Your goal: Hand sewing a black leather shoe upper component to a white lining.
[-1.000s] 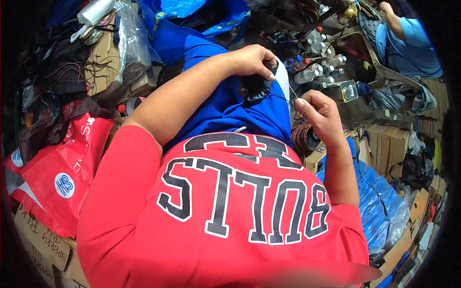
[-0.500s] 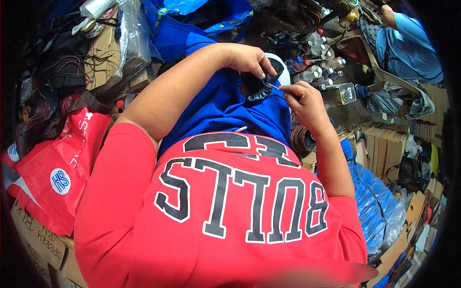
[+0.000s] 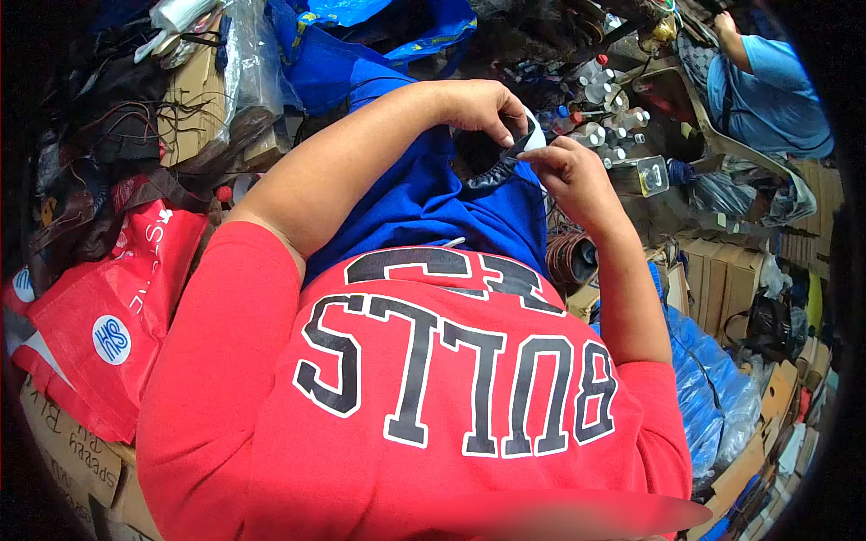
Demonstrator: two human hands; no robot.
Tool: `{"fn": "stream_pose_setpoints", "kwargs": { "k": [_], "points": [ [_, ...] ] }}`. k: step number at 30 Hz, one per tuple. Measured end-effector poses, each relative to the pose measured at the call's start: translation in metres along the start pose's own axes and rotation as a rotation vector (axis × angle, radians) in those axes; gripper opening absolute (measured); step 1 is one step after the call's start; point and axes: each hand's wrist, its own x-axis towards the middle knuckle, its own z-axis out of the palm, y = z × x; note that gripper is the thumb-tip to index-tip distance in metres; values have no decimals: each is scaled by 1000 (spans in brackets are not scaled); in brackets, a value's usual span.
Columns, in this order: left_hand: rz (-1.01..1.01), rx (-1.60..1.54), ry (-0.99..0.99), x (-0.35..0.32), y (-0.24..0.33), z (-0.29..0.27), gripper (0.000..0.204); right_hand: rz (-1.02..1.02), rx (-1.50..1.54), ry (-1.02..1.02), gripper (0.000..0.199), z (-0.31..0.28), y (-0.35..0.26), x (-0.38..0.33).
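Over my lap, which is covered in blue cloth, lies what looks like a black shoe (image 3: 492, 173) with a gathered, shiny edge. A white curved part (image 3: 538, 133), perhaps its sole, shows at its far right side. My left hand (image 3: 487, 110) is closed on the shoe's upper rim, thumb and fingers pinching the dark material. My right hand (image 3: 568, 171) is closed in a pinch against the right end of the gathered edge. The thin metal needle-like tool in its fingers is now mostly hidden. A dark thread hangs just below that hand.
Several plastic bottles (image 3: 600, 90) stand beyond my right hand, near a clear square container (image 3: 651, 176). Another person in a blue shirt (image 3: 776, 99) is at the far right. A red bag (image 3: 117, 316) lies left, cardboard boxes (image 3: 722, 279) and blue plastic (image 3: 699, 379) right.
My right hand has moved slightly up and left, its fingertips now against the shoe edge, and the metal tool shows less. My left hand has shifted slightly right.
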Motion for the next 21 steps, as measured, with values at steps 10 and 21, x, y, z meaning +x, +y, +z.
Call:
{"fn": "stream_pose_setpoints", "kwargs": {
  "k": [10, 21],
  "points": [
    [-21, 10, -121, 0, 2, -5, 43, 62, 527, -221, 22, 12, 59, 22],
    [-25, 30, 33, -13, 2, 6, 43, -40, 331, 69, 25, 28, 33, 2]
  ]
}}
